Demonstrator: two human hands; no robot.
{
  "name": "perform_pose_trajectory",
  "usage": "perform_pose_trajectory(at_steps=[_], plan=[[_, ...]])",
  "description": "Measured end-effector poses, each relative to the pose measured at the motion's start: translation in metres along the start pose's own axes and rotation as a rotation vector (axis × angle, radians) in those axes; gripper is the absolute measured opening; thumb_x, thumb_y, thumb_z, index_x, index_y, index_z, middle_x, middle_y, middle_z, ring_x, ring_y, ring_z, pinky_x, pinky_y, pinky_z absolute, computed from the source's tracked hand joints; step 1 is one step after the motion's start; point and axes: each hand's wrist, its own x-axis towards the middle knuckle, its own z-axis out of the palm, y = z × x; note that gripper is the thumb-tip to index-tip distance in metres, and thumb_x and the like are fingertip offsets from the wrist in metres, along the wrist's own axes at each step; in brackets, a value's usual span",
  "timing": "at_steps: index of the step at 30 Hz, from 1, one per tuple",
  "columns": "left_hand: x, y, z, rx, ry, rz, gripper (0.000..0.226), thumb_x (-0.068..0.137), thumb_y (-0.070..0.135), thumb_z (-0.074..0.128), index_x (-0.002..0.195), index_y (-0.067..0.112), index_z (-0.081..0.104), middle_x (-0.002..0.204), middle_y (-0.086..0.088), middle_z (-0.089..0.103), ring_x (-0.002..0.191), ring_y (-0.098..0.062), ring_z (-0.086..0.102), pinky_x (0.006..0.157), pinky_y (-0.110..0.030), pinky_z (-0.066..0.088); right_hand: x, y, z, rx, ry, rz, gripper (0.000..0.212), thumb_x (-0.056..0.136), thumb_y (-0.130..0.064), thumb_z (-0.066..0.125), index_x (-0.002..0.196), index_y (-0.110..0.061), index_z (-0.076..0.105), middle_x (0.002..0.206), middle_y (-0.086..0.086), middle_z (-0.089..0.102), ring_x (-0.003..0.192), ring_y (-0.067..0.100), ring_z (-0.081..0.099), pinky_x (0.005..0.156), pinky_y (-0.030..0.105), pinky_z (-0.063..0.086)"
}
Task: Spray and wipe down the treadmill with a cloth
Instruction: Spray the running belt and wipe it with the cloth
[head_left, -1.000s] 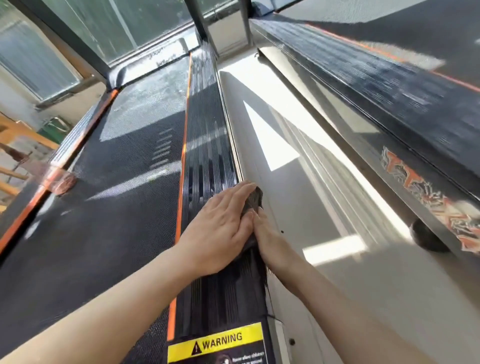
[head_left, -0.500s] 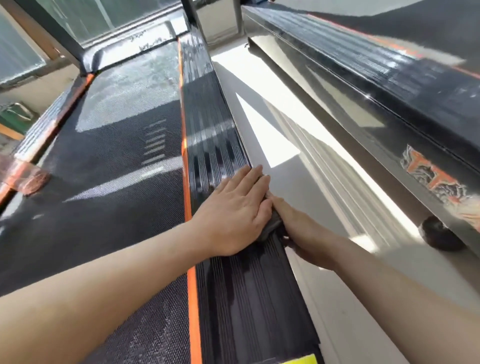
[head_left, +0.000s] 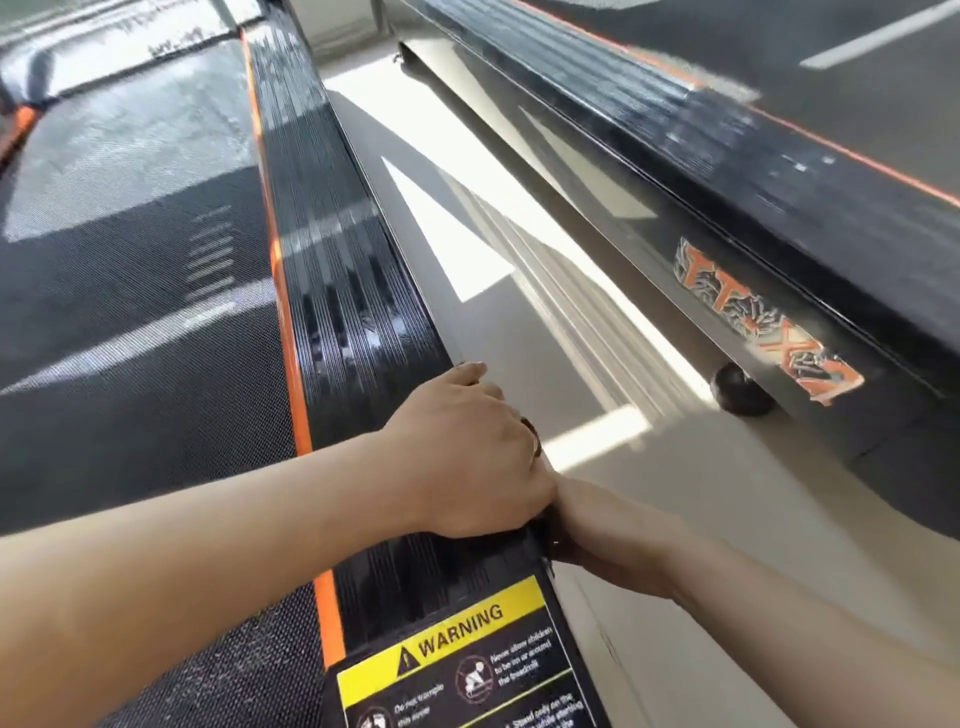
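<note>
I read a yellow-banded warning label (head_left: 457, 660) at the near end of the treadmill side rail (head_left: 332, 291): black capitals said WARNING beside a triangle sign. White small print below it began "Never allow children to be on or around the treadmill"; the other lines were too blurred for me. An orange logo (head_left: 763, 322) on the neighbouring treadmill (head_left: 727, 156) looked like TTX2, though I could not be sure

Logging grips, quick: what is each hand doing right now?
Left hand: curled over the rail edge, likely pressing a cloth.
Right hand: fingers hidden, cannot tell.
</note>
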Motion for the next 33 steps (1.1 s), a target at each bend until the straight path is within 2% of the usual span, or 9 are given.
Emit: perform_pose_trajectory(at_steps=[3,5,8,11,16,21,26,30,33], plan=[[0.007,-0.023,0.002,-0.024,0.113,-0.056,0.05,0.096,0.043,0.021,0.085,0.024,0.065,0.106,0.007,0.066,0.116,-0.014,0.05,0.116,-0.037,0.019,0.019,-0.015,0.001,0.029,0.095,-0.011,0.037,0.106,-0.04,0.027,0.099,-0.029,0.062,0.076,-0.022,0.07,0.07,-0.011,0.062,0.062,0.011,0.048],[0.012,-0.046,0.006,-0.047,0.221,-0.09,0.049,0.098,0.043,0.021,0.086,0.023,0.065,0.11,0.006,0.065,0.119,-0.014,0.049,0.112,-0.035,0.024,0.04,-0.036,-0.001,0.014,0.169,-0.033,0.038,0.105,-0.042,0.028,0.097,-0.029,0.063,0.072,-0.021,0.068,0.064,-0.01,0.059,0.06,0.013,0.046],[0.019,-0.077,0.015,-0.135,0.294,-0.176,0.053,0.1,0.043,0.019,0.116,0.024,0.066,0.138,0.002,0.054,0.141,-0.018,0.032,0.115,-0.036,0.02,0.068,-0.069,0.002,0.069,0.252,-0.056,0.043,0.105,-0.047,0.029,0.101,-0.027,0.067,0.08,-0.014,0.073,0.077,-0.002,0.066,0.069,0.019,0.05],[0.022,-0.095,0.023,-0.213,0.288,-0.232,0.05,0.101,0.042,0.023,0.127,0.022,0.06,0.148,-0.002,0.044,0.146,-0.019,0.022,0.116,-0.036,0.015,0.084,-0.091,0.011,0.172,0.305,0.046,0.047,0.104,-0.045,0.03,0.107,-0.02,0.069,0.081,-0.004,0.072,0.084,0.013,0.066,0.081,0.032,0.05],[0.017,-0.096,0.019,-0.314,0.265,-0.214,0.051,0.102,0.038,0.019,0.133,0.018,0.054,0.153,-0.004,0.037,0.149,-0.022,0.014,0.118,-0.04,0.01,0.079,-0.11,0.021,0.259,0.36,0.159,0.053,0.105,-0.051,0.025,0.127,-0.021,0.063,0.104,0.003,0.074,0.102,0.017,0.068,0.085,0.032,0.054],[0.021,-0.103,0.008,-0.323,0.191,-0.234,0.053,0.101,0.037,0.016,0.13,0.015,0.056,0.152,-0.006,0.038,0.149,-0.022,0.013,0.119,-0.042,0.008,0.086,-0.116,0.015,0.288,0.364,0.219,0.054,0.104,-0.051,0.025,0.127,-0.021,0.063,0.105,0.004,0.074,0.105,0.019,0.067,0.087,0.033,0.051],[0.033,-0.12,-0.002,-0.347,0.088,-0.309,0.055,0.1,0.038,0.017,0.135,0.015,0.054,0.154,-0.005,0.035,0.15,-0.02,0.011,0.12,-0.042,0.006,0.112,-0.122,0.001,0.246,0.285,0.28,0.049,0.105,-0.049,0.023,0.128,-0.027,0.059,0.118,0.0,0.07,0.102,0.009,0.063,0.078,0.022,0.047],[0.057,-0.148,-0.015,-0.337,-0.044,-0.373,0.055,0.1,0.037,0.019,0.142,0.014,0.046,0.159,-0.005,0.027,0.151,-0.019,0.005,0.121,-0.044,0.005,0.143,-0.15,-0.021,0.211,0.228,0.318,0.042,0.104,-0.044,0.027,0.115,-0.029,0.065,0.111,-0.001,0.074,0.109,0.013,0.065,0.088,0.03,0.05],[0.063,-0.153,-0.022,-0.336,-0.175,-0.393,0.056,0.102,0.038,0.017,0.148,0.012,0.037,0.161,-0.006,0.02,0.151,-0.019,-0.001,0.12,-0.045,0.0,0.152,-0.158,-0.031,0.027,0.246,0.411,0.043,0.101,-0.043,0.033,0.133,-0.024,0.055,0.135,0.007,0.057,0.122,0.022,0.056,0.106,0.044,0.045]])
